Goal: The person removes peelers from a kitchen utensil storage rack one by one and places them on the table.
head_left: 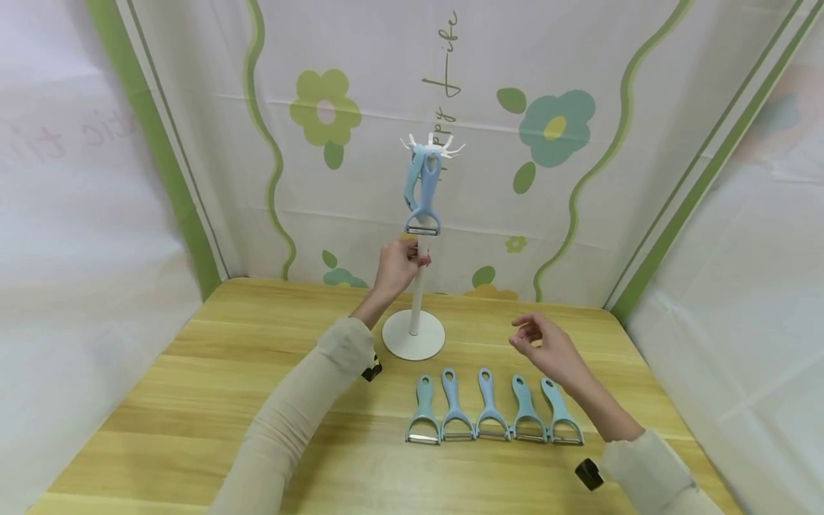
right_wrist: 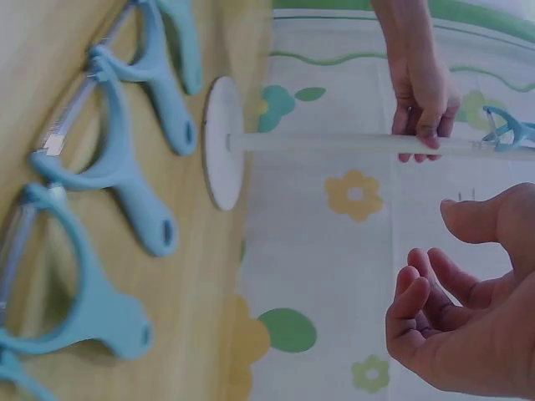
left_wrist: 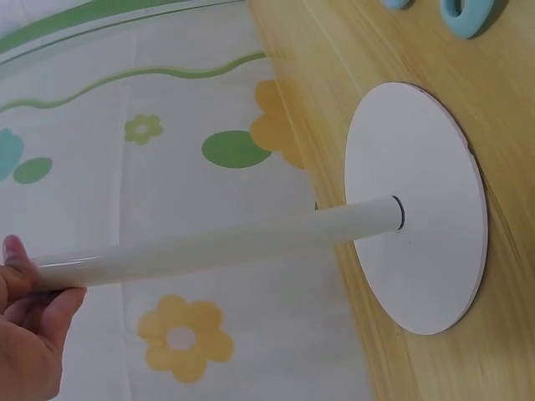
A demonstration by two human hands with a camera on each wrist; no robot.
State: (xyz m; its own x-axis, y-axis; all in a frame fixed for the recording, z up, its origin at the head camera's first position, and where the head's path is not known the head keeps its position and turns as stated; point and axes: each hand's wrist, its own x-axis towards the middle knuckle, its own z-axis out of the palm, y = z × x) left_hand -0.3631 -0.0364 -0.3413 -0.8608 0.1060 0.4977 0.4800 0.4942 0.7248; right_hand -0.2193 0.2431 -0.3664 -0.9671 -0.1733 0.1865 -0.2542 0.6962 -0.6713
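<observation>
A person's left hand [head_left: 394, 268] grips the pole of a slim white stand [head_left: 418, 295] with a flat round base and hooks on top, standing on a pale wooden table [head_left: 257, 372]; above that hand, a blue Y-shaped peeler [head_left: 429, 184] and an aqua peeler [head_left: 412, 179] hang from the hooks; the right hand [head_left: 547, 348], fingers loosely curved and thumb apart, holds nothing; near it, five blue and teal Y-shaped peelers [head_left: 487, 390] with metal blades lie in a row, handles pointing away from the viewer.
</observation>
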